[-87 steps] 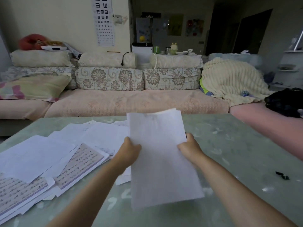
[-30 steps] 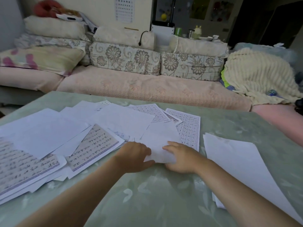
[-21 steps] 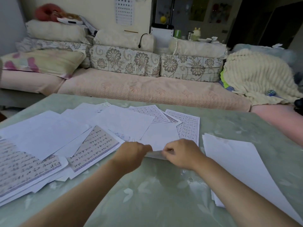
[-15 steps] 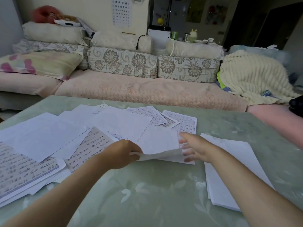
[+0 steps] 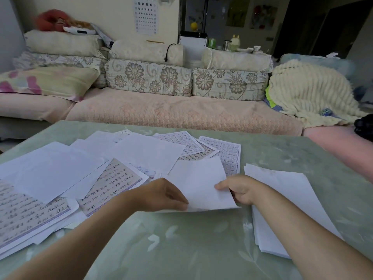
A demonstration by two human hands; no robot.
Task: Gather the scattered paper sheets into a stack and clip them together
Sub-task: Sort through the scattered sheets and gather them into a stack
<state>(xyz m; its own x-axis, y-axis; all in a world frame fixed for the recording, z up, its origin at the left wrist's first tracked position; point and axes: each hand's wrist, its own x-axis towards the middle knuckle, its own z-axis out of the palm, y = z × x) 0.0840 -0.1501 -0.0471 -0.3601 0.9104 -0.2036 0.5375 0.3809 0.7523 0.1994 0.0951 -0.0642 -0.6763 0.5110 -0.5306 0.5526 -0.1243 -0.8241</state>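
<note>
Left hand [image 5: 161,196] pinches the near left corner of a blank sheet [image 5: 198,178] and right hand [image 5: 241,189] pinches its right edge, low over the table [image 5: 201,249]. I would lift it flat, clear of the loose pile [image 5: 60,170] on the left, then square it onto the stack [image 5: 286,199] just to the right, edges matched for clipping.

the surface [image 5: 191,249] is pale green with faint white leaf shapes. the blank sheet [image 5: 201,184] and the stack [image 5: 286,184] are plain white. the script sheet [image 5: 113,184] is beige with dark handwriting and a purple border; the grid sheet [image 5: 230,152] has purple squares. the sofa cushions [image 5: 149,77] show brown flowers on cream, the sofa seat [image 5: 171,112] is pink, the ribbed blanket [image 5: 306,91] cream.
</note>
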